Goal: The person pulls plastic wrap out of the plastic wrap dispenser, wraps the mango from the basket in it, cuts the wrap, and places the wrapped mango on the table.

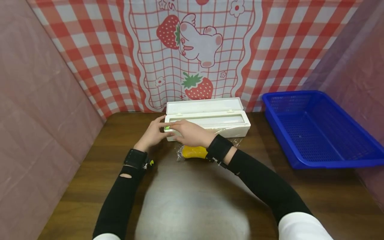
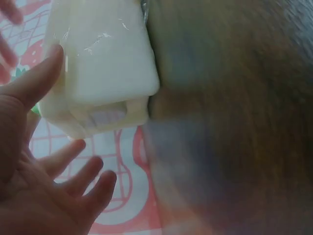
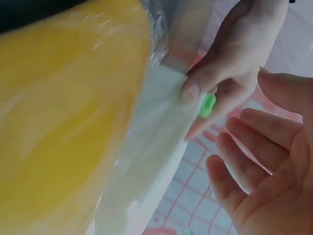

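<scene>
A white cling film dispenser [image 1: 238,131] stands at the back of the table with its lid [image 1: 205,106] raised and a pale roll [image 1: 222,120] inside. My left hand [image 1: 151,134] holds its left end, the thumb against the front near a small green piece [image 3: 207,105]. My right hand [image 1: 193,133] is beside that same corner. In the right wrist view its fingers are loosely bent, with nothing between them. Under the right wrist lies a yellow object [image 1: 192,152] covered in clear film; its kind is not clear, and the right arm hides part of it.
A blue plastic basket [image 1: 300,163] stands on the right. A checked cloth [image 1: 108,43] with strawberry prints hangs behind the dispenser. Pale, shiny sheeting [image 1: 192,200] covers the front middle of the brown wooden table [image 1: 90,186].
</scene>
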Demonstrator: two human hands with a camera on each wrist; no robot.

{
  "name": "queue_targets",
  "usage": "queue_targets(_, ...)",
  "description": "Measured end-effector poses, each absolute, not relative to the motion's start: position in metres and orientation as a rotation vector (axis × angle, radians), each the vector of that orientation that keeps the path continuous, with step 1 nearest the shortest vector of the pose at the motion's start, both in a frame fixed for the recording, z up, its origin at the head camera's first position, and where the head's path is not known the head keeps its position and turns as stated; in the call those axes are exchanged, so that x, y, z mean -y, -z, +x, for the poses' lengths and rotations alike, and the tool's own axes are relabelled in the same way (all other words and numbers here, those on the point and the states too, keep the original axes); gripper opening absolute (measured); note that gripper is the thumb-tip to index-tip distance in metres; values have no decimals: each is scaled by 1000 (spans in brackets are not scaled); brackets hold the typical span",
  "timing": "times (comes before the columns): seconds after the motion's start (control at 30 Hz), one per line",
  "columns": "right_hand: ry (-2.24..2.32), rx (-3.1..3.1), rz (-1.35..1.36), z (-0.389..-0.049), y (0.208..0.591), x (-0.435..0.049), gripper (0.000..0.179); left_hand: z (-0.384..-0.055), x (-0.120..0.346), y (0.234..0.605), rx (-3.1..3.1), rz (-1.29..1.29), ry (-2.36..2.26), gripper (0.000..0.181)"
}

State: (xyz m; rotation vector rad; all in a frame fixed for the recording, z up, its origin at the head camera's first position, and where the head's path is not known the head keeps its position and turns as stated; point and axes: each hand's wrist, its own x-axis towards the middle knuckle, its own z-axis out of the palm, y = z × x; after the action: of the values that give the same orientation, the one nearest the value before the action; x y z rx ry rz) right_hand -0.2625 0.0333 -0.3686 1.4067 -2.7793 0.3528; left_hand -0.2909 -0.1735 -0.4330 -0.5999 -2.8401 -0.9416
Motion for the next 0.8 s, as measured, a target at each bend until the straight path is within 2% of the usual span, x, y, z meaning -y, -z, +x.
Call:
queue_targets(0.3,-158,2756,1467,-266,378,-1,47,-293,174,442,2714,-586,1177,42)
queue_targets(0.53,20,2768,1357,-263,383,-1,46,-293,173,444,2677,-589,1255,39)
queue_targets(0.8,-14,2844,1311,-255,380,-7,49,-291,174,448,2693,-586,1265,38)
